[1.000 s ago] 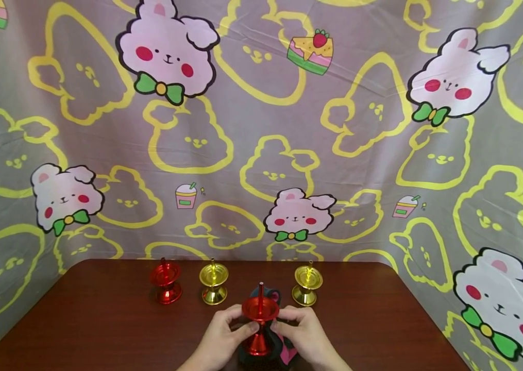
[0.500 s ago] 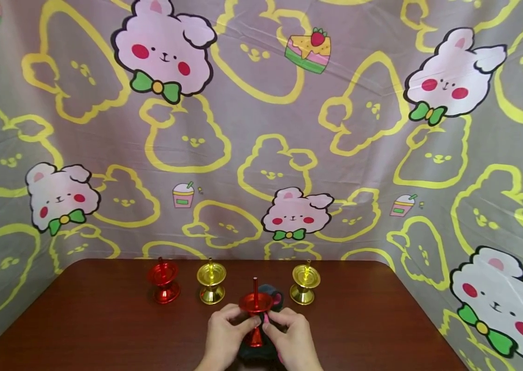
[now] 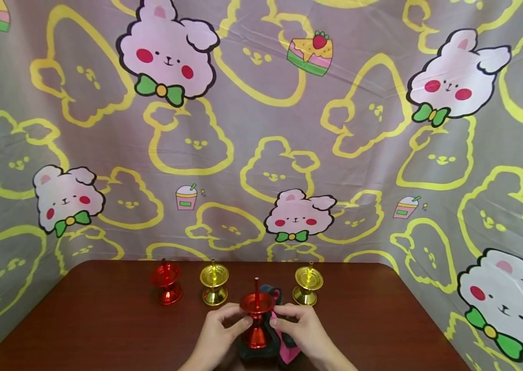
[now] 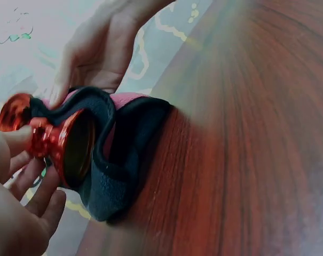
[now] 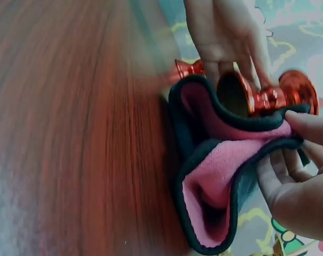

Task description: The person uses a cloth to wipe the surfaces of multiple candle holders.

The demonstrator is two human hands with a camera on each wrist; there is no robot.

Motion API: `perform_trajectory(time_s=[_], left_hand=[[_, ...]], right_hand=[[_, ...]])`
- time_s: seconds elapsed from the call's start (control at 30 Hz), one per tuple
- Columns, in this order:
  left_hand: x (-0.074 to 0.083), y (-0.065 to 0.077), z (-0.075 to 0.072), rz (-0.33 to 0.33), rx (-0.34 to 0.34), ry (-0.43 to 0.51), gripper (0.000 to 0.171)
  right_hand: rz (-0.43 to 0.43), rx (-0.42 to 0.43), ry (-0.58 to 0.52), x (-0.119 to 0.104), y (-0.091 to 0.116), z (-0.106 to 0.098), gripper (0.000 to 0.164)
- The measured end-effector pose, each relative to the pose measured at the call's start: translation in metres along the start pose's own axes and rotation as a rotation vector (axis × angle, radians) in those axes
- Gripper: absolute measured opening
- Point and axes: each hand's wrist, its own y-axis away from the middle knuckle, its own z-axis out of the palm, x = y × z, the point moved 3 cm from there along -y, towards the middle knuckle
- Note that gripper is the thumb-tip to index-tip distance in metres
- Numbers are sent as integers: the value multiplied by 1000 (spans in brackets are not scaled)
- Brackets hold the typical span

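A shiny red candlestick (image 3: 257,337) with a dish-shaped top and upright spike is held upright at the front middle of the table. My left hand (image 3: 219,332) grips its narrow waist, thumb in front. In the left wrist view its flared, hollow base (image 4: 78,149) shows above the table. A dark cloth with a pink underside (image 5: 214,170) hangs in folds beside and behind the candlestick. My right hand (image 3: 305,332) pinches that cloth against the candlestick's right side; the right wrist view shows thumb (image 5: 305,125) and fingers on either side of the fabric.
Along the back of the brown table (image 3: 103,330) stand another red candlestick (image 3: 167,293) and a gold candlestick (image 3: 215,293) on the left. A second gold candlestick (image 3: 306,293) stands to the right. A bunny-patterned curtain (image 3: 252,118) hangs behind and at both sides.
My right hand came in closer to the candlestick, then drew back to the right with the cloth. The left hand keeps its grip. The candlesticks at the back stay put.
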Motion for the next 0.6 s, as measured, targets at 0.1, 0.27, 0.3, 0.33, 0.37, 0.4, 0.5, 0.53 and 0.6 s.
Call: perform_trajectory(time_s=[0.1,0.27,0.3,0.33,0.37,0.4,0.5,0.53,0.6], left_hand=[[-4,0,-2,-65,-41,42,28],[-4,-1,0,-59,-237,80,36],[-3,-1,1,-41,-278,76,36],[-2,-1,2,-25,-313,74,36],[-2,-1,3,-9,-341,69,35],[-1,-2,3,3,-358,67,34],[1,-2,4,27,-355,60,32],[1,-2,5,27,-347,64,31],[1,-3,6,31,-326,63,30]], right_hand=[[-30,-64,-6,2,1,-3,33],[-72,-122,-7,5,1,-5,28],[-80,-127,-5,5,1,-5,26],[-88,-129,2,5,1,-4,24],[-96,-127,10,5,1,-4,23],[-108,-123,20,5,1,-4,22],[-139,-97,36,4,1,-3,21],[-151,-91,39,3,2,-3,20],[-170,-72,50,2,3,-2,19]])
